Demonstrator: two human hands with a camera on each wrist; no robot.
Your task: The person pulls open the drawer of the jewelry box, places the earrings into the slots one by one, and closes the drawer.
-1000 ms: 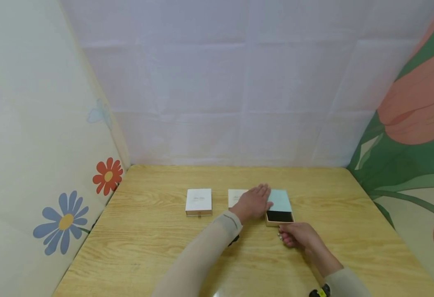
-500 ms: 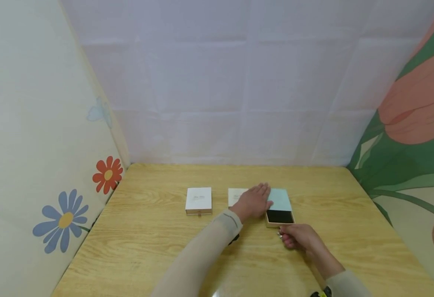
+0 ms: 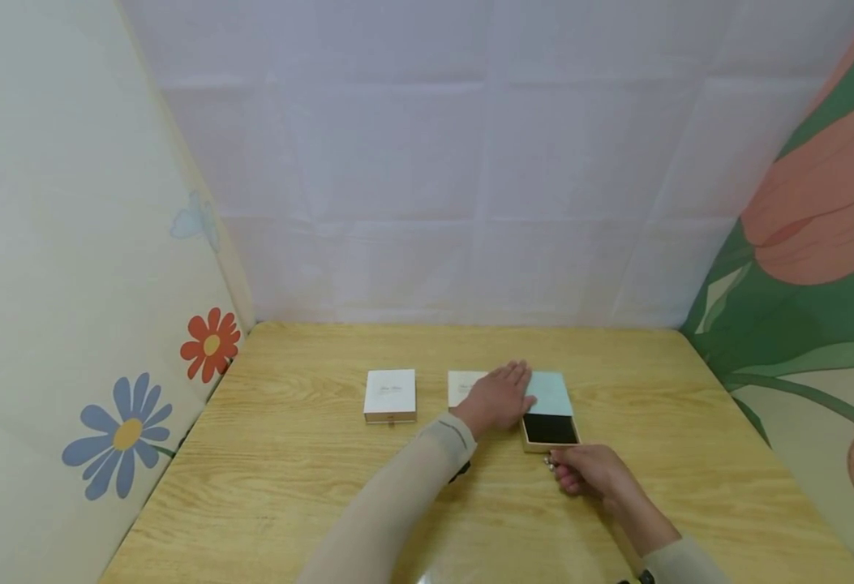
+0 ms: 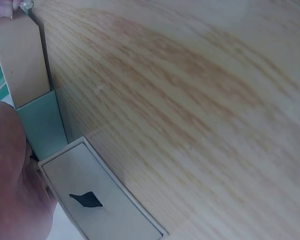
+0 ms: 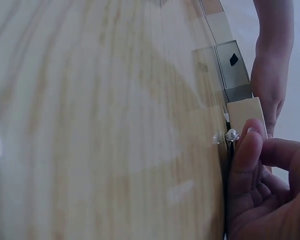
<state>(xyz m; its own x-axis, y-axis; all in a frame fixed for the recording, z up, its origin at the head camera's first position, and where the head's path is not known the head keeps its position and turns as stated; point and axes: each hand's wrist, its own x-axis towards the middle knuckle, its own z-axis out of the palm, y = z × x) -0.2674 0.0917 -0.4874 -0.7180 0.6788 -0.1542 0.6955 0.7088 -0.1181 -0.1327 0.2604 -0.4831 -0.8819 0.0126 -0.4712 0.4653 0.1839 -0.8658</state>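
A light blue slide-out box [image 3: 549, 392] lies right of centre on the table, its cream drawer [image 4: 22, 62] partly out and showing a black lining. My left hand [image 3: 498, 399] rests flat with straight fingers across this box and the cream box [image 4: 102, 192] beside it. At the middle of the drawer's front, my right hand [image 3: 593, 472] pinches with thumb and finger; the pull tab there is hidden by the fingers. A small shiny piece of jewellery with a pearl-like bead [image 5: 232, 134] pokes out at the right fingertips.
A white box [image 3: 390, 392], closed, sits to the left on the wood-grain table [image 3: 288, 478]. Behind the table hangs a pale cloth [image 3: 427, 178]. Flower-printed cloths [image 3: 821, 324] line the sides.
The drawer has slid slightly further out toward me, and my right hand has moved back with it. My left hand has stayed in place on the boxes.
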